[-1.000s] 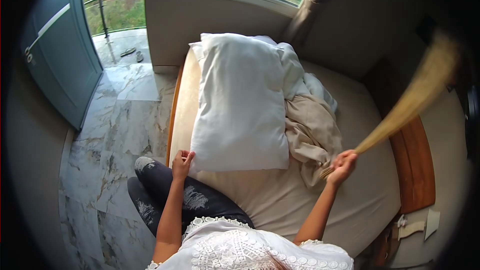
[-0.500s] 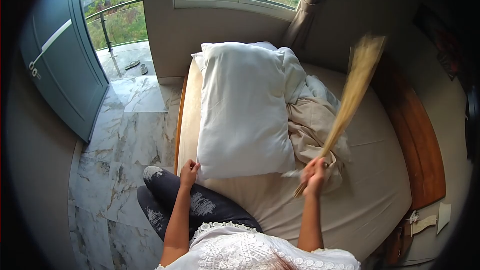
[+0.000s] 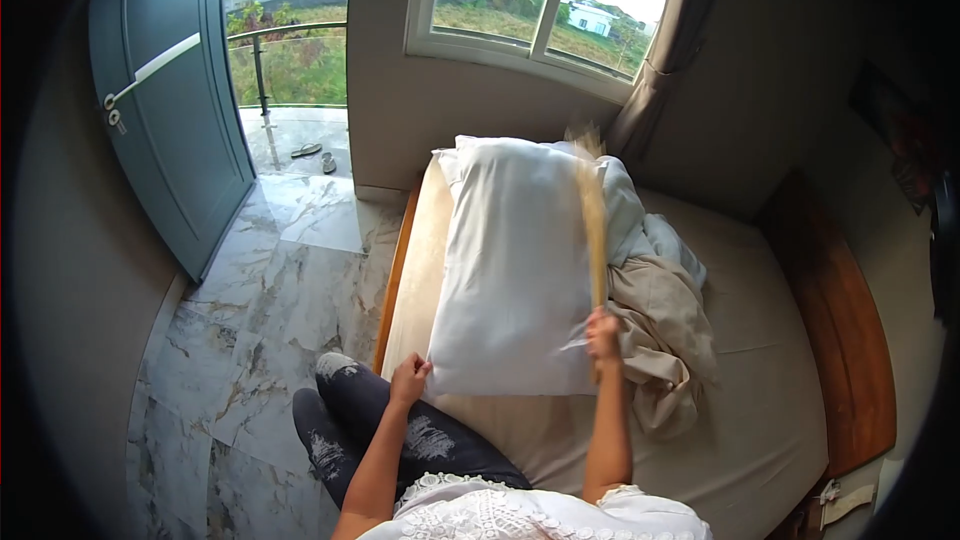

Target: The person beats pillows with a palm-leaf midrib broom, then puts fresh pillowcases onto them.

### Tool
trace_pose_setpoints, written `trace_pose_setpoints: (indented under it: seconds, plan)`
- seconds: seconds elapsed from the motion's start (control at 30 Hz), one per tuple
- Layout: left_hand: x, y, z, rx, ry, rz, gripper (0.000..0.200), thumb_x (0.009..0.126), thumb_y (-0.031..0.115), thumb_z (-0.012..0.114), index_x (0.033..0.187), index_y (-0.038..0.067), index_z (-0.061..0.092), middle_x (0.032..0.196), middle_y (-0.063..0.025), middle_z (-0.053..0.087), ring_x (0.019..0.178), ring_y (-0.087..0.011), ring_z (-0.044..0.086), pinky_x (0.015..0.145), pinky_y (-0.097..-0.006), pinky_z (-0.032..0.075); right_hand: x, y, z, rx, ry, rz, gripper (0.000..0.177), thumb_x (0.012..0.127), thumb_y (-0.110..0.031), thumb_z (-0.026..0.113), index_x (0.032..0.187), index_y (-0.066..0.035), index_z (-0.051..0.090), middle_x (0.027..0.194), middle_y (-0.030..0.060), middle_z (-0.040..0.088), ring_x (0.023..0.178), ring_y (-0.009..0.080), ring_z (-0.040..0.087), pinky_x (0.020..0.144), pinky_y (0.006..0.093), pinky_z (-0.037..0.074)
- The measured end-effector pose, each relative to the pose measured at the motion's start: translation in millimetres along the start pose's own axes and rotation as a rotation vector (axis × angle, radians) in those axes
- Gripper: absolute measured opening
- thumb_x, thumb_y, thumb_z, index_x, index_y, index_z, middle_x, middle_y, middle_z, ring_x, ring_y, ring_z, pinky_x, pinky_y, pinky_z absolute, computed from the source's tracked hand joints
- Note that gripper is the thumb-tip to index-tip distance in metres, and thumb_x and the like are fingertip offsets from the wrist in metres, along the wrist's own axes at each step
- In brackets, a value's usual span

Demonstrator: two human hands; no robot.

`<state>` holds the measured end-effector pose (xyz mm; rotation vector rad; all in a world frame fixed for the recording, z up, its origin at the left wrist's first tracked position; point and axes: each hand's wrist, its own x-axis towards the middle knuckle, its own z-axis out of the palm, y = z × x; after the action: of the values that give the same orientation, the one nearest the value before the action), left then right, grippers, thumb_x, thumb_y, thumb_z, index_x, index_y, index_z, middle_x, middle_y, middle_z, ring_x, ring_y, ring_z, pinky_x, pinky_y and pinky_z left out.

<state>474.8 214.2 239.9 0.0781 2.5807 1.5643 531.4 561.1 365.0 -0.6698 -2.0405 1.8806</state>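
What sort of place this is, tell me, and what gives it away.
Most likely a bedroom: a broad bed with a wooden headboard takes up much of the view, a white pillow is on it, and a curtain hangs beside the window.

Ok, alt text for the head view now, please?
A person's right hand holds a broom over the right edge of a white pillow on a bed; the left hand grips the pillow's near left corner. Crumpled bedding lies beside the pillow; a door stands open.

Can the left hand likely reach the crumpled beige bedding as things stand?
Probably not: the left hand holds a near corner of the white pillow, which, with the right forearm, lies between hand and beige bedding.
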Motion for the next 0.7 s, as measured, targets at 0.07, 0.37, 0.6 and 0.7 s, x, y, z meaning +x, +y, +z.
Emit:
trace_pose_setpoints:
  seconds: [0.07,0.37,0.6,0.7]
  plan:
    - [1,-3,1,-0.012,-0.013,-0.008,0.02,0.077,0.022,0.057,0.077,0.002,0.053,0.072,-0.0173,0.058,0.07,-0.0321,0.057,0.061,-0.0374,0.042,-34,-85,-6,0.12,0.185,-0.221,0.033,0.09,-0.04,0.036,0.072,-0.013,0.042,0.049,-0.005,0.033,0.032,0.0036,0.028,0.028,0.0198,0.023]
    - [1,-9,6,0.069,-0.056,-0.016,0.024,0.085,0.025,0.042,0.086,0.003,0.05,0.084,-0.0214,0.057,0.082,-0.0397,0.052,0.068,-0.0451,0.04,-48,-29,49,0.04,0.841,-1.033,0.036,0.091,-0.037,0.026,0.076,-0.007,0.037,0.056,0.0024,0.032,0.05,0.0157,0.038,0.047,0.0279,0.036]
    - [-9,-3,5,0.154,-0.03,0.002,0.026,0.086,0.026,0.039,0.085,0.003,0.049,0.09,-0.0206,0.056,0.085,-0.0398,0.051,0.071,-0.046,0.039,-86,-23,45,-0.439,-0.115,-0.598,0.024,0.086,-0.026,0.043,0.071,-0.008,0.047,0.055,-0.0009,0.04,0.046,0.0076,0.038,0.042,0.0227,0.03]
    - [-3,1,5,0.094,-0.014,-0.002,0.024,0.086,0.025,0.039,0.084,0.002,0.048,0.09,-0.02,0.055,0.085,-0.0389,0.051,0.071,-0.0451,0.039,-121,-125,21,0.239,0.118,-0.409,0.034,0.089,-0.04,0.039,0.073,-0.01,0.039,0.056,-0.0034,0.03,0.043,0.0044,0.026,0.037,0.0177,0.022]
